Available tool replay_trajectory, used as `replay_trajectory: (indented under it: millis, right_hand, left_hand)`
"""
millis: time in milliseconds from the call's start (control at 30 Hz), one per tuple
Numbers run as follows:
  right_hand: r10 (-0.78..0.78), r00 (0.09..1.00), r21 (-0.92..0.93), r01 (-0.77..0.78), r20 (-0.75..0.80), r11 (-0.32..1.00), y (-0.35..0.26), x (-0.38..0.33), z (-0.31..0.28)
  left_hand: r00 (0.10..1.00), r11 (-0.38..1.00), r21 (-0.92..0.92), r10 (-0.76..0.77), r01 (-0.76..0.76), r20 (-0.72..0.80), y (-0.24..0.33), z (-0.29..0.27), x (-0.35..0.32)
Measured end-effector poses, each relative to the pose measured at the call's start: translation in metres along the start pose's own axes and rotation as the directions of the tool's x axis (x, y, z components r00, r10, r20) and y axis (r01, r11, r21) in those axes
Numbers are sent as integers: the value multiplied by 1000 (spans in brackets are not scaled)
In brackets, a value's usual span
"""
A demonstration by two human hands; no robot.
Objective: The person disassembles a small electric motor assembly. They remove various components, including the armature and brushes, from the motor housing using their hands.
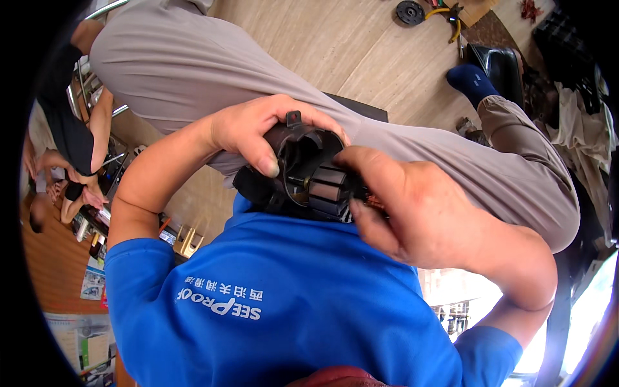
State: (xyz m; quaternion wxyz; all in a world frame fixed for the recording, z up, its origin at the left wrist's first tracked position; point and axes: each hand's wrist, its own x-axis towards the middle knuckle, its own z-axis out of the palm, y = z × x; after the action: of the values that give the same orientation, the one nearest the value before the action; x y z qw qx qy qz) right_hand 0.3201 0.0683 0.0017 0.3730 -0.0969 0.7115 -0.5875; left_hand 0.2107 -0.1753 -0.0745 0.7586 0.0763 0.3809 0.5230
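Floor: pale wood-look planks [335, 45] filling the top of the view, well behind the hands.
Up top on the floor: dark round disc [410, 11] next to some yellow-handled pliers [451, 19], well apart from the hands.
Lap: grey trousers [193, 71] crossing the frame, knee bent, blue sock [471, 80] out at the far end.
Shirt: blue [290, 309], white print on it, taking up the whole bottom middle.
Main thing: black motor housing [303, 164], roughly cylindrical, open end turned toward the camera, held over the lap just above the shirt.
Inside it: ribbed dark rotor [329, 190] with a shaft, sitting partway in the opening at the lower right edge.
Left hand [258, 132]: wrapped around the housing from the upper left, thumb pressed on the near rim, fingers curled over the top.
Right hand [412, 206]: closed around the rotor end from the right, fingers touching the ribbed part.
Small tab: little black lug [293, 118] poking up from the housing between the left fingers.
Left edge: another person [71, 129] in dark clothes, arms only, well off to the side by a cluttered bench.
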Motion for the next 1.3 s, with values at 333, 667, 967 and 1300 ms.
replay_trajectory:
  millis: [333,667,967,1300]
  right_hand:
    - [192,980,312,-164,-59,936,2,-5,-4]
    - [73,971,177,-32,-229,984,4,-4,-11]
    - [32,989,-7,-33,-141,999,1,2,-6]
    - [118,984,332,-67,-136,941,16,3,-11]
  left_hand:
    - [996,997,-11,-77,78,44,7,4,2]
    - [996,999,-30,-29,32,81,0,0,-2]
    - [997,999,-19,-41,42,62,0,3,-2]
    - [992,998,28,-55,52,117,0,-1,-4]
